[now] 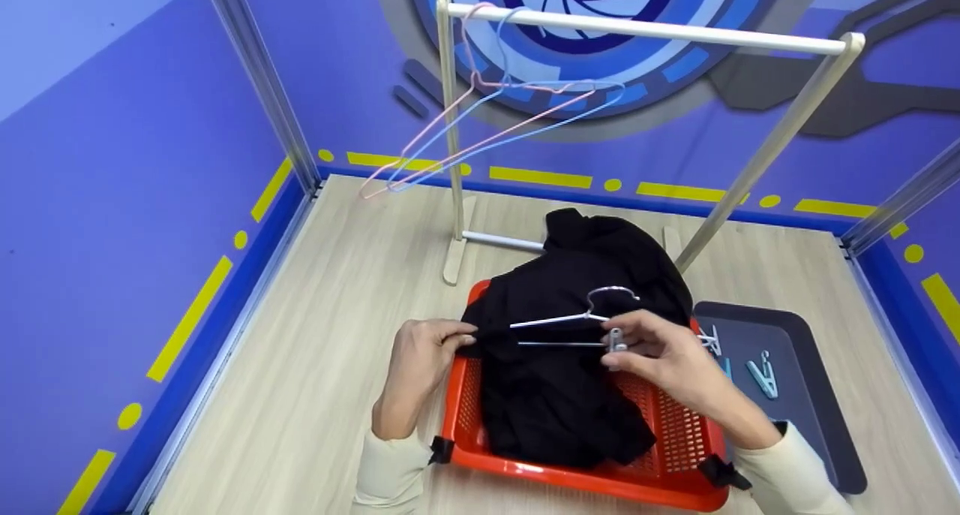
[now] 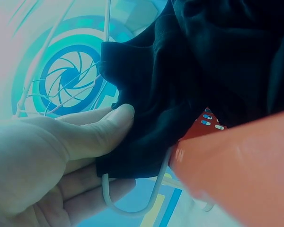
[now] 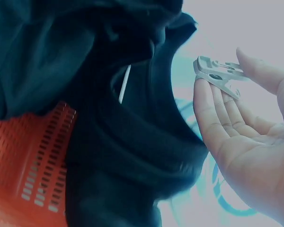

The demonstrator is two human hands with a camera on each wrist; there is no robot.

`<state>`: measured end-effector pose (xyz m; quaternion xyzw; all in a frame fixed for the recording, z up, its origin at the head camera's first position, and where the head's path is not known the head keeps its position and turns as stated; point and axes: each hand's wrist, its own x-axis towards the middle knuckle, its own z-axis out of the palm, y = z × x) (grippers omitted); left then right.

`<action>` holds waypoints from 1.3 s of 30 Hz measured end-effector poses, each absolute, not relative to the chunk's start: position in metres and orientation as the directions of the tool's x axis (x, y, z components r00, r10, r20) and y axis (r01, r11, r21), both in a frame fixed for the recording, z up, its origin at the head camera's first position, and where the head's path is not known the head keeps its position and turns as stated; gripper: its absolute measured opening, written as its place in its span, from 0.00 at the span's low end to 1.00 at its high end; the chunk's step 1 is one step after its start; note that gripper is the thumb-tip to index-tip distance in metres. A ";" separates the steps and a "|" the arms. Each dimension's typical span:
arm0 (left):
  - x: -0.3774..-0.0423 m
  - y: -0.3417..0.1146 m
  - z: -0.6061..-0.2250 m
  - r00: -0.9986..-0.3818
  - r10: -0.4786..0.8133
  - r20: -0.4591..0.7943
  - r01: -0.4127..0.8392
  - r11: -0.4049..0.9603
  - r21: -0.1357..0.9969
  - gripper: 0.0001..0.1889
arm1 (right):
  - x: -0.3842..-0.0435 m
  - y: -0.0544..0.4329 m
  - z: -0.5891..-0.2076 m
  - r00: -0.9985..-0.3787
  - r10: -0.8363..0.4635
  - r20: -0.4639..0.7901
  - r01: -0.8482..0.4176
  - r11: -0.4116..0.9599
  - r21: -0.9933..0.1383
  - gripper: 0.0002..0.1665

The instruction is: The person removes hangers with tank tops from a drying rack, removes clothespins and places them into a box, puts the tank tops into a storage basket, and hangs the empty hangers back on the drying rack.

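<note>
A black garment [image 1: 555, 402] lies bunched over the red basket [image 1: 570, 474], with a white hanger [image 1: 551, 320] partly inside it and the hanger's hook sticking up. My left hand [image 1: 420, 357] pinches the garment's cloth at the left between thumb and fingers. In the left wrist view, a pale hanger end [image 2: 132, 213] loops out below that cloth [image 2: 142, 161]. My right hand [image 1: 667, 353], beside the hanger's right part, pinches a grey clothespin [image 3: 220, 75] between thumb and fingertips. The clothespin stands apart from the neckline [image 3: 180, 156] in the right wrist view.
Behind the basket stands a rack with a white rail [image 1: 645, 28]. A pink hanger [image 1: 450, 117] and a blue hanger [image 1: 525, 128] hang at its left end. To the right, a dark tray [image 1: 810, 402] bears several clothespins, among them a light blue clothespin [image 1: 763, 380].
</note>
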<state>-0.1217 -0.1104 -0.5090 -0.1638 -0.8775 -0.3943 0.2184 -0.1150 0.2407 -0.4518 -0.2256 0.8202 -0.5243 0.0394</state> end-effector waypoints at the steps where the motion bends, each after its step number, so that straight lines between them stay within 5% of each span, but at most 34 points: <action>1: -0.122 -0.110 -0.509 -0.849 0.116 0.515 0.461 0.637 0.618 0.05 | -0.116 0.244 -0.452 -0.900 -0.403 0.168 -0.318 0.342 -0.884 0.21; 11: -0.123 -0.110 -0.510 -0.844 0.114 0.524 0.469 0.631 0.618 0.05 | -0.121 0.277 -0.443 -0.935 -0.301 0.188 -0.289 0.337 -0.896 0.19; 24: -0.123 -0.110 -0.510 -0.836 0.112 0.537 0.479 0.626 0.616 0.04 | -0.142 0.344 -0.461 -0.980 -0.037 0.197 -0.171 0.663 -0.728 0.27; 39: -0.123 -0.111 -0.510 -0.854 0.116 0.507 0.456 0.633 0.625 0.05 | -0.167 0.391 -0.497 -0.992 0.085 0.096 0.011 0.800 -0.600 0.36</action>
